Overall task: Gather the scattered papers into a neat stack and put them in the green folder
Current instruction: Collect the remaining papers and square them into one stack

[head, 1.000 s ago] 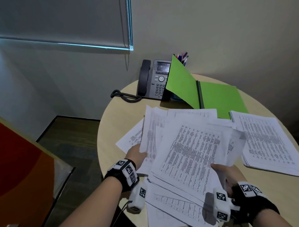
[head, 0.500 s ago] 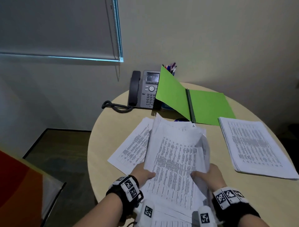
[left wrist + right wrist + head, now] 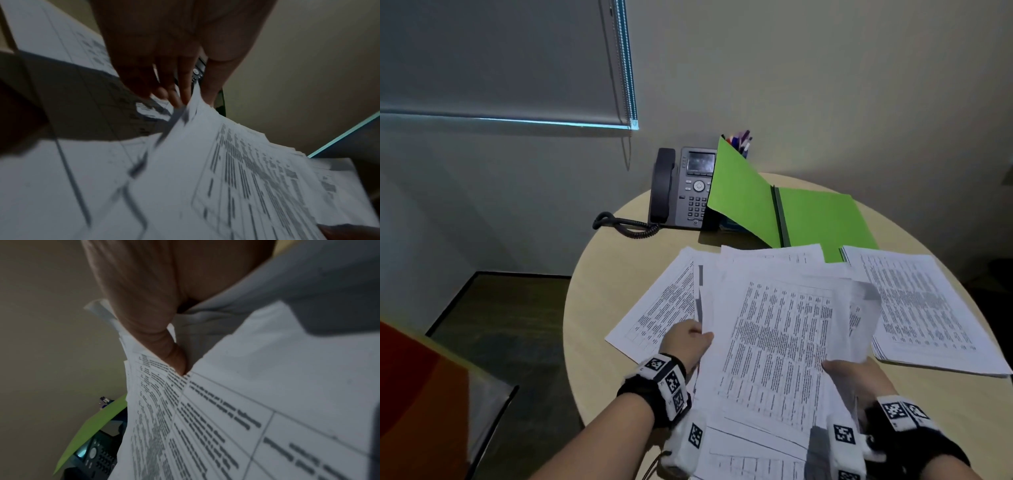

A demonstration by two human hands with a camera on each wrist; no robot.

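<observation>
Head view: I see both hands, left hand [image 3: 688, 339] and right hand [image 3: 859, 380], fingers apparently gripping loose papers [image 3: 774, 342] above my round worktop [image 3: 619, 274]; green folder [image 3: 822, 219] lies open by the wall phone [image 3: 681, 188].

The loose bundle of papers [image 3: 774, 342] is white sheets printed with tables of dark text, fanned unevenly with corners sticking out at several angles and its right edge curling upward; it sits just in front of the green folder [image 3: 822, 219], its far edge overlapping the folder's near edge. A single printed sheet [image 3: 654, 311] lies flat to the left of the folder, partly under the bundle. A squared stack of papers [image 3: 924, 308] lies flat at the folder's right front corner. The folder lies open, its right leaf flat and its left cover tilted up.
</observation>
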